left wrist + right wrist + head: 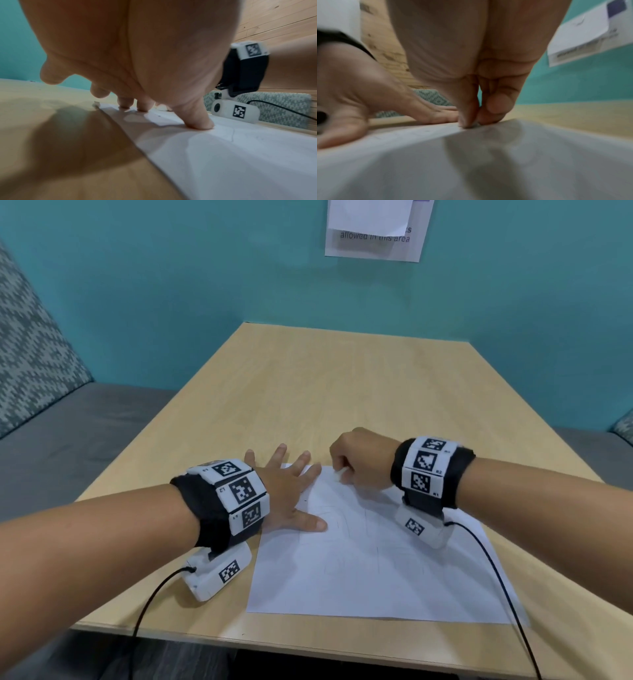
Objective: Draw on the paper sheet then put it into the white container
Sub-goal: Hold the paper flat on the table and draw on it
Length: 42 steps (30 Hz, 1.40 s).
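We see one sheet point(373, 559) lying flat on the table point(342, 378), at its near edge and a little right of centre. Its long axis runs from near to far, turned slightly so the far end leans left; the near short edge lies almost along the table's front edge. Faint pencil lines cross its middle, too pale for us to read. Two hands are on it. The left hand point(287, 491) lies palm down with its fingers point(199, 121) straight and spread, the thumb and two fingertips pressing the sheet's far left part while the other fingers reach past onto bare wood. The right hand point(363, 460) sits at the far edge, just right of the left one, with fingers curled and the thumb point(467, 108) pressed against the fingertips, pinching something small and pale whose tip touches the sheet; we cannot tell what it is. Each wrist carries one black band point(205, 508) with white marker tiles and one white camera box beneath. One notice point(376, 231) hangs on the teal wall point(171, 285) beyond.
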Each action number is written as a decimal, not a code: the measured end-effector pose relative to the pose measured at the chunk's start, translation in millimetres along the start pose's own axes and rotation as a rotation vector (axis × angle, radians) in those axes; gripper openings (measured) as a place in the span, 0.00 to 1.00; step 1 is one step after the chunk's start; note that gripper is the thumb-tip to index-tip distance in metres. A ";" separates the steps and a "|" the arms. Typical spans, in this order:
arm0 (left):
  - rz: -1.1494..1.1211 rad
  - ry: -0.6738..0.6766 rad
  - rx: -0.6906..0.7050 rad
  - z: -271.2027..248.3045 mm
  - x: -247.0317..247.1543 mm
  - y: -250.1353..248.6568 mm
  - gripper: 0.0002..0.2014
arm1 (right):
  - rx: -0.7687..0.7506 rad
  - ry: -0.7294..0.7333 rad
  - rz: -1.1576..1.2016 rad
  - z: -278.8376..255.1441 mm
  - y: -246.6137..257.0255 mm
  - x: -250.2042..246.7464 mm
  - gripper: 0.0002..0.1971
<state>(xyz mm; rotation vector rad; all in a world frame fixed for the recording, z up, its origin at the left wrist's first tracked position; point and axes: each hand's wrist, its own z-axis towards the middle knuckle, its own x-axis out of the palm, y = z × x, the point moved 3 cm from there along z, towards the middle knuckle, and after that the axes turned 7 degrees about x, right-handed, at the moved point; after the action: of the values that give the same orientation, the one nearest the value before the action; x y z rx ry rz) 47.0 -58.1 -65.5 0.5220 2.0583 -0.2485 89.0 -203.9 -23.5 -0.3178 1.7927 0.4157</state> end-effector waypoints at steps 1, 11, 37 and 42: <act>0.003 -0.002 0.001 0.5 0.9 -0.2 0.52 | 0.012 -0.010 0.004 1.1 -3.6 -0.7 0.09; 0.016 -0.026 0.006 1.7 2.9 0.8 0.52 | -0.010 -0.005 -0.033 -4.9 0.3 1.5 0.11; 0.003 -0.019 -0.001 -0.6 1.0 -0.7 0.52 | -0.044 0.021 -0.024 -14.2 3.9 5.9 0.07; 0.004 -0.013 -0.012 0.3 0.1 -0.5 0.52 | -0.026 0.026 -0.015 -14.2 2.1 4.7 0.05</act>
<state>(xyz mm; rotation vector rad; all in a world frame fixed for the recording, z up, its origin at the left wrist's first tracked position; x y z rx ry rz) 47.0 -58.6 -65.8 0.5164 2.0444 -0.2365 74.6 -208.2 -24.5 -0.3562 1.8099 0.4268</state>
